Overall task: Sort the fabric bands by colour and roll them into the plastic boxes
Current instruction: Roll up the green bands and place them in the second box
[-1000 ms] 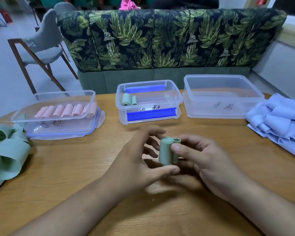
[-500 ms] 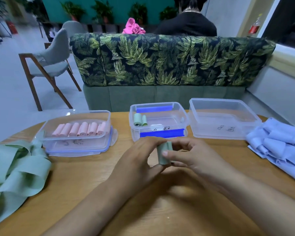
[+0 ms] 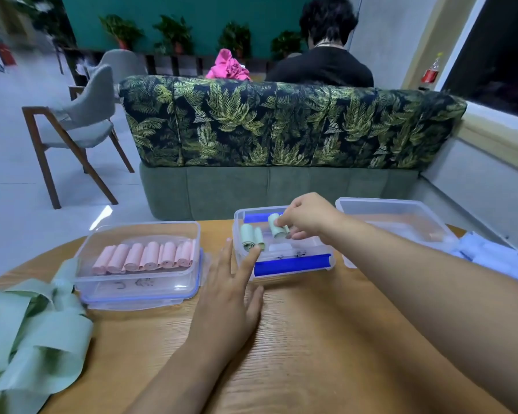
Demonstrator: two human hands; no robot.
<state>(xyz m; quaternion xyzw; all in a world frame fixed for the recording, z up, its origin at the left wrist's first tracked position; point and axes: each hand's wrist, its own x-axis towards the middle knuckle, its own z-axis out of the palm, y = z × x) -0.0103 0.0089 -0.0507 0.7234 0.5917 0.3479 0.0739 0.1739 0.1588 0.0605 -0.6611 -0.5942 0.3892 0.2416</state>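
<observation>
On your desk [image 3: 311, 339], the middle box [image 3: 293, 264] holds two rolled green bands [image 3: 250, 239] at its left end. Your left hand [image 3: 228, 300] lies spread, one fingertip against the box's front wall. Your right hand [image 3: 308, 216] pinches a green roll [image 3: 277, 230] just inside the box.

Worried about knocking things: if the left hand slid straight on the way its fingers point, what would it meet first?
Most likely the near wall of the middle box, by its left corner. The left hand lies flat on the table, fingertips at or almost at that wall; contact is unclear.
</observation>
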